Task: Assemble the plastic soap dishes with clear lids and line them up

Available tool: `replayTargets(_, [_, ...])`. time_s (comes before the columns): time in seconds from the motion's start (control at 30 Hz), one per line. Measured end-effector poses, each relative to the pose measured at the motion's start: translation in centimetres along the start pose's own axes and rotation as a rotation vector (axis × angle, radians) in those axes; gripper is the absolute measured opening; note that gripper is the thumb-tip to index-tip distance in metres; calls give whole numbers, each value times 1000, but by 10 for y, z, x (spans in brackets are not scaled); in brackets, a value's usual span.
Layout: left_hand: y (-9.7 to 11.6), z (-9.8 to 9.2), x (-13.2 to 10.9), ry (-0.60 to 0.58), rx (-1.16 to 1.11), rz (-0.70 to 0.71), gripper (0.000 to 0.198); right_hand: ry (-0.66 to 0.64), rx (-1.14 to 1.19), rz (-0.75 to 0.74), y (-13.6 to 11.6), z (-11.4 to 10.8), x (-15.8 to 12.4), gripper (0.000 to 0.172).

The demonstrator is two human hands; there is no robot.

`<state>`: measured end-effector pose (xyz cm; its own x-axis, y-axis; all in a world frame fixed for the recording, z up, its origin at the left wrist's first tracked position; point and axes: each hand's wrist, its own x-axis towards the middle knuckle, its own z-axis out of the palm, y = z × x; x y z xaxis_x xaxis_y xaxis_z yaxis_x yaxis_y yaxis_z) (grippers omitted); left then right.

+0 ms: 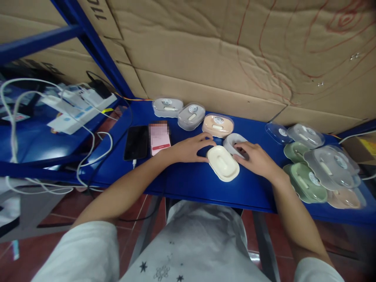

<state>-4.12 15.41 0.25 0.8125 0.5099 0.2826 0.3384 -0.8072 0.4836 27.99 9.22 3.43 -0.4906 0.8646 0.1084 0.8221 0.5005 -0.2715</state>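
Two bare hands at a blue table [188, 180], seen from the seated person's side. The cream dish [223, 163] lies on the near middle of the tabletop, its shallow hollow facing up. The left hand [190, 150] is at its left end, thumb and fingers spread wide in a C; the thumb reaches the dish's rim, without a closed hold. The right hand [254, 156] is half curled over the right end of the grey dish [230, 138], just beyond the cream one; whether it grips firmly I cannot tell.

Far side, left to right: two lidded grey boxes [191, 117], then a lidded peach box [217, 126]. Left: a dark phone [136, 143] with a white cable at its near edge, beside a phone with a lit screen [160, 143]. Right: a group of lidded boxes, among them green ones [305, 183], a large clear-lidded grey one [329, 166] overlapping them. Behind stands brown cardboard [188, 58].
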Motion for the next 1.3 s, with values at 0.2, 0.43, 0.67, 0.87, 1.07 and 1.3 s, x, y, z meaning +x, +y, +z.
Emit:
replayTargets(0.2, [13,2,1,10,65,50,63,39,71,-53,-21,4,0,36])
replayTargets(0.43, [16,3,2,12,77,120,65,23,-60,-189,-55,21,-4,52])
replayTargets(0.67, [9,5,1,-3,136,134,53,-4,-16,-297,-62,23,-2,51])
replayTargets(0.87, [12,4,0,20,223,109,57,61,6,-316,-49,23,2,37])
replayTargets(1.07, [13,7,1,9,274,105,52,55,-164,-259,-52,23,2,43])
replayTargets(1.3, [10,7,1,42,318,108,42,58,-128,-208,-39,30,6,46])
